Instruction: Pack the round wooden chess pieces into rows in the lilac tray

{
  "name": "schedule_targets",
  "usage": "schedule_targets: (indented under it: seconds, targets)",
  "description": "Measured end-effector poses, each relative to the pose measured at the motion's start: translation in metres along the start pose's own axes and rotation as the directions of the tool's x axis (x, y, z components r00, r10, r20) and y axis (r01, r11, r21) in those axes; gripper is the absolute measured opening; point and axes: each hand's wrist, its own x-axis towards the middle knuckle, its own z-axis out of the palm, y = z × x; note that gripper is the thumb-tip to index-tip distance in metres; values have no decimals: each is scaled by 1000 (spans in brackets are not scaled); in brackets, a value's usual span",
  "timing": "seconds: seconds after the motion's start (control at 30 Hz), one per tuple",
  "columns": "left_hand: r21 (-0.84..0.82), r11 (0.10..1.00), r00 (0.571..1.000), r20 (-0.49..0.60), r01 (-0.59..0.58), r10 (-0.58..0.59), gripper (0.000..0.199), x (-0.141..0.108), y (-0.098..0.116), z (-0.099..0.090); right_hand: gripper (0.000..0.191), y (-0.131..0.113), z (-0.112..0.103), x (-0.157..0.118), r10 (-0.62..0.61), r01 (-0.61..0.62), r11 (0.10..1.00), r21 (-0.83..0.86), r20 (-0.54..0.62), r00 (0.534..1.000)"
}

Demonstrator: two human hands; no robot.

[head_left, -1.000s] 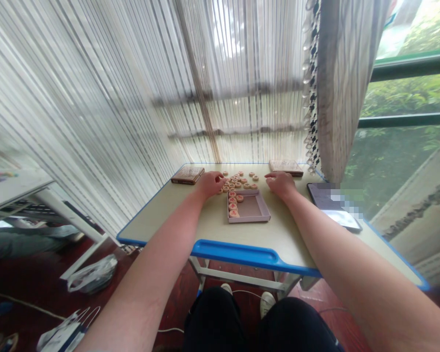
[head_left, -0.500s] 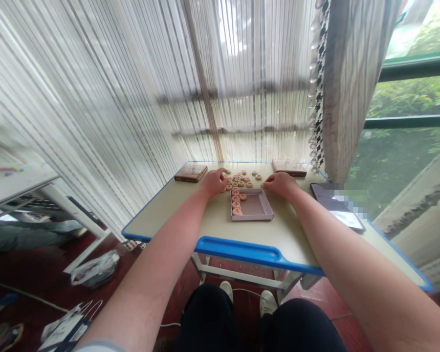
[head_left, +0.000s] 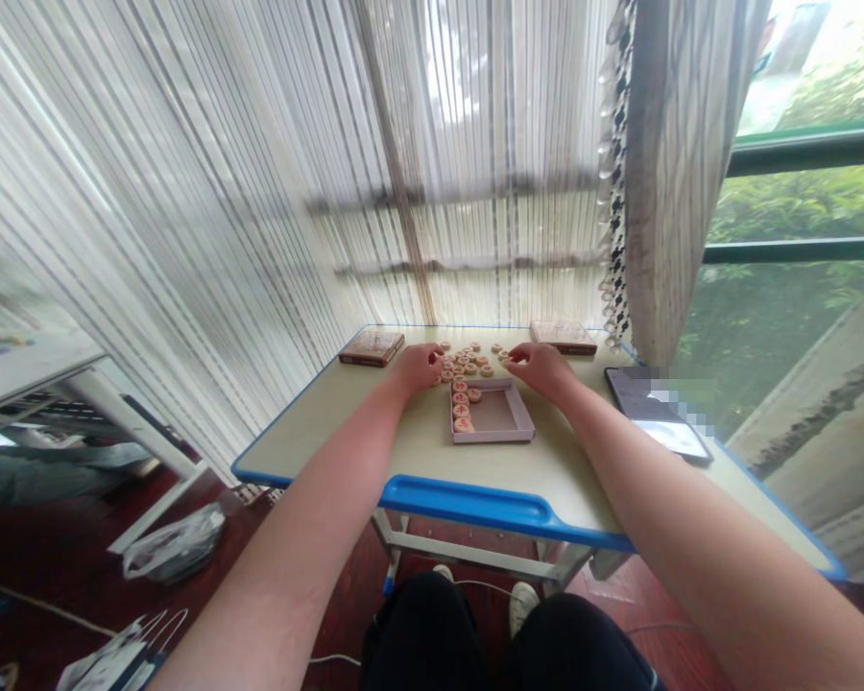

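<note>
Loose round wooden Chinese chess pieces [head_left: 469,361] lie scattered on the table between my hands. My left hand [head_left: 423,365] rests at the left edge of the pile, its fingers bent and apart; I make out nothing held in it. On the pile's right side, my right hand [head_left: 537,365] has its thumb and fingertips around a Chinese chess piece [head_left: 504,356]. Nearer to me is a shallow open box [head_left: 492,438]. A column of pieces with red characters [head_left: 462,410] fills its left side, with one more piece [head_left: 473,394] beside the top of that column.
Two flat brown boxes lie at the back: one at the left [head_left: 372,347], one at the right [head_left: 563,337]. A phone-like dark device [head_left: 662,422] lies right of my forearm. The table [head_left: 317,413] has a blue rim. Plastic bags [head_left: 177,542] are on the floor.
My right hand has moved slightly left, bringing its fingertips to a loose piece. My left hand has lowered a little beside the pile. The view has shifted slightly.
</note>
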Motion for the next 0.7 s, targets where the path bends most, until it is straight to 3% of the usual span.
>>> schedule_targets:
  seconds: [0.2,0.7]
  targets:
    - [-25,997,997,7,-74,75,30,2,-7,5,29,11,2,1,116,-107,985,-137,59,991]
    - [11,999,994,99,-39,38,29,2,-4,2,29,6,1,-1,122,-104,971,-217,72,990]
